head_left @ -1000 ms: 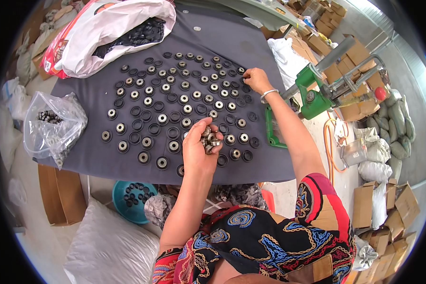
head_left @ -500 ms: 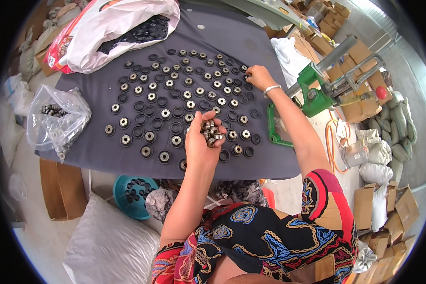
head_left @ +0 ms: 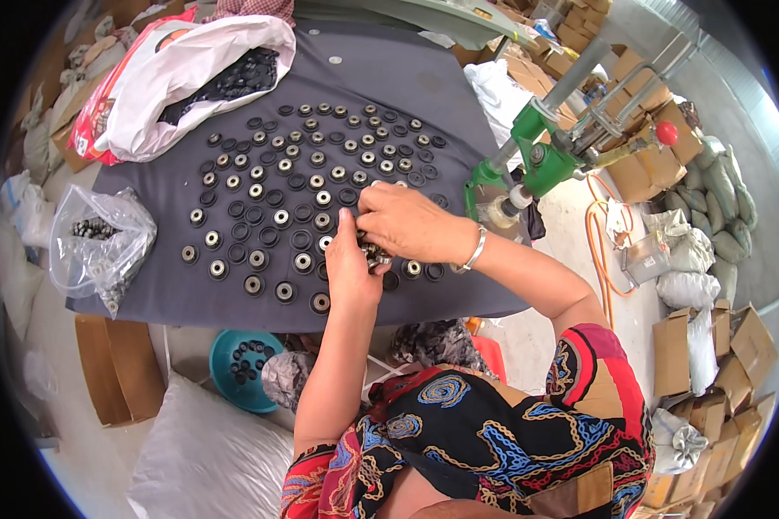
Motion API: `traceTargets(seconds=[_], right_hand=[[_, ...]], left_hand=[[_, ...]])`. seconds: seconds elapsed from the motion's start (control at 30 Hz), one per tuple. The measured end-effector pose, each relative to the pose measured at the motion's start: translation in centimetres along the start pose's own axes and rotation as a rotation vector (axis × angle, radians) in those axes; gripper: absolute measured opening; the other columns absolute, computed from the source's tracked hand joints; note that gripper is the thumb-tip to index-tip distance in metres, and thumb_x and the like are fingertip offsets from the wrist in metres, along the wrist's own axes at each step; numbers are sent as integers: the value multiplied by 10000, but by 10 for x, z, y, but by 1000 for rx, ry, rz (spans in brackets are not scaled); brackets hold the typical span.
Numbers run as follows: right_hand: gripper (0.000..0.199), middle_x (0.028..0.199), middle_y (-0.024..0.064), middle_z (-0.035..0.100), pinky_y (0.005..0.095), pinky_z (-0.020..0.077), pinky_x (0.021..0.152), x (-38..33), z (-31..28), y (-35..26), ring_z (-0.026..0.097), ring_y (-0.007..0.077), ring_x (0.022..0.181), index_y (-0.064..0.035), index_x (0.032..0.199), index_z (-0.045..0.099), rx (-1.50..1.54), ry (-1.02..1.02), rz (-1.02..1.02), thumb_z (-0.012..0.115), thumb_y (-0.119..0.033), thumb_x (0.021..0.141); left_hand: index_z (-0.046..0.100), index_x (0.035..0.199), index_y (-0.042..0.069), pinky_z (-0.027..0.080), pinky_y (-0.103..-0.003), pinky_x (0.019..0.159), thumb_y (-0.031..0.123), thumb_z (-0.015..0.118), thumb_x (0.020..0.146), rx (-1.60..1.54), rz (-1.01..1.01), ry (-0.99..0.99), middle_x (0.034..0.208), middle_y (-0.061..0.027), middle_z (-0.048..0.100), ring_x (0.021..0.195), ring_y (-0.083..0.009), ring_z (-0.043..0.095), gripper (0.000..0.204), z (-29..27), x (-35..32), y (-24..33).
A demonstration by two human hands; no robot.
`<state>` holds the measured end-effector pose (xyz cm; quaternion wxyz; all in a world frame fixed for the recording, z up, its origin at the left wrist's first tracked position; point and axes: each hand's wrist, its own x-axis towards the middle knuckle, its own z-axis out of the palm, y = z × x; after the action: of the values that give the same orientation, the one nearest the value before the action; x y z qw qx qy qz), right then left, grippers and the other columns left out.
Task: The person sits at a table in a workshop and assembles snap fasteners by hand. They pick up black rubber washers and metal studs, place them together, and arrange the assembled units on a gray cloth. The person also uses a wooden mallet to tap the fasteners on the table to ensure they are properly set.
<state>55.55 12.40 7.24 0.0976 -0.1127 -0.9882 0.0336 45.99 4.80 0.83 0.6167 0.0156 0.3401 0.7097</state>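
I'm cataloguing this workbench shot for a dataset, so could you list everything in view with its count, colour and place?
dark cloth: one, grey, covering the table.
round parts: dozens, black rings, many with metal centres, in rows on the cloth.
clear bag: one, holding small metal parts, at the cloth's left edge.
white bag: one, holding black parts, at the cloth's far left corner.
press: one, green, at the table's right edge.
teal bowl: one, holding black rings, on the floor below the table.
cardboard boxes: many, brown, on the floor at right.
left hand: cupping small metal parts.
right hand: bracelet at the wrist, fingers reaching into the left palm.
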Motion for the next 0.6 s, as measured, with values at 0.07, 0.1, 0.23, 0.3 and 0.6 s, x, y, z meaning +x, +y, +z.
traceTargets(seconds=[0.07, 0.1, 0.23, 0.3, 0.6], right_hand=[[98, 830, 96, 525, 385, 461, 701, -1, 1, -2, 540, 258, 821, -14, 814, 614, 27, 1, 20, 619, -101, 769], [106, 835, 102, 532, 389, 462, 702, -1, -1, -1, 552, 268, 814, -5, 818, 611, 104, -55, 86, 615, -97, 767], [176, 840, 135, 573, 394, 472, 703, 3, -8, 8, 600, 308, 773, 27, 867, 599, 331, -169, 210, 614, -101, 747], [204, 820, 128, 589, 369, 481, 674, 4, -9, 8, 611, 270, 743, 18, 883, 604, 304, -178, 195, 641, -114, 732], [191, 714, 71, 618, 281, 485, 622, -21, -9, 121, 590, 157, 645, -5, 843, 634, 303, 352, 678, 689, -80, 676]], left_hand=[[531, 881, 52, 293, -238, 358, 424, 420, 994, 56, 17, -17, 691, -43, 544, 501, -125, 523, 404, 1, -1, 0], [533, 877, 47, 295, -238, 358, 426, 415, 995, 85, 25, -24, 689, -45, 547, 501, -123, 526, 415, 2, -3, 1], [548, 911, 14, 313, -233, 361, 469, 409, 986, 189, 48, -99, 699, -69, 575, 507, -134, 551, 481, 4, -9, -1], [555, 941, -1, 317, -224, 364, 483, 416, 980, 184, 52, -90, 691, -64, 566, 504, -142, 552, 506, 5, -10, -2], [583, 985, -2, 319, -244, 391, 339, 417, 999, -126, -12, -109, 732, -70, 541, 552, -176, 554, 379, -2, -6, 8]])
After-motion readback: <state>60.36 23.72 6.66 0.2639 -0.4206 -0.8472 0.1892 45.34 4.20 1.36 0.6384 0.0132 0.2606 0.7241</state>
